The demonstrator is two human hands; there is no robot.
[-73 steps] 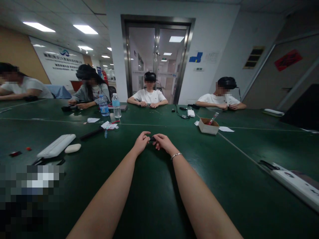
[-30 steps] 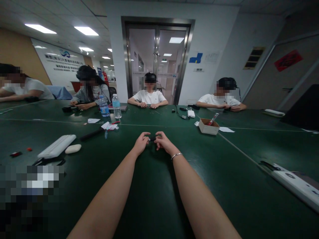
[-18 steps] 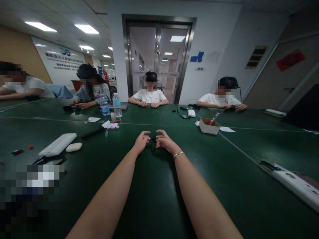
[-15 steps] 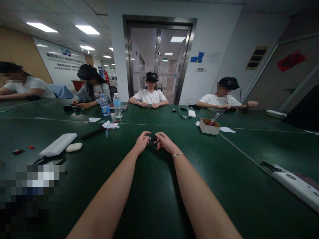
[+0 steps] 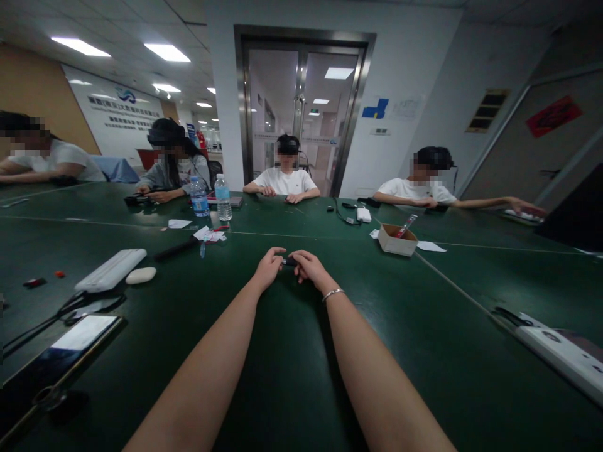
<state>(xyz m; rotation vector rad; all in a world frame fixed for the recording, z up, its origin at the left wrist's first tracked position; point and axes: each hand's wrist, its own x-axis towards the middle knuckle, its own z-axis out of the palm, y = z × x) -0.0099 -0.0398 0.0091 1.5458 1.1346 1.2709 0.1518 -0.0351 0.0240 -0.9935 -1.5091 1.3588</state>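
Note:
Over the green table [image 5: 287, 351], a small black stick-like object [image 5: 289, 262] with a shiny silver end spans the gap between my hands. Its silver end is pinched by my left hand [image 5: 269, 269], thumb and index finger curled towards it. Around the black part close the fingers of my right hand [image 5: 309, 269], which cover most of that end. The object is too small and dark to name its kind. A silver bracelet [image 5: 333, 294] circles my right wrist.
Left lie a phone [image 5: 61, 358], a white power bank [image 5: 112, 270], a white oval case [image 5: 141, 275] and cables. Ahead stand water bottles [image 5: 223, 198] and a small open box [image 5: 397, 241]. A power strip [image 5: 556, 345] lies right. Several people sit opposite; one person's hand [image 5: 525, 207] reaches out.
My right hand has shifted slightly to the left over the black object; my left hand stays almost still. The person at the far right has stretched an arm further right along the table.

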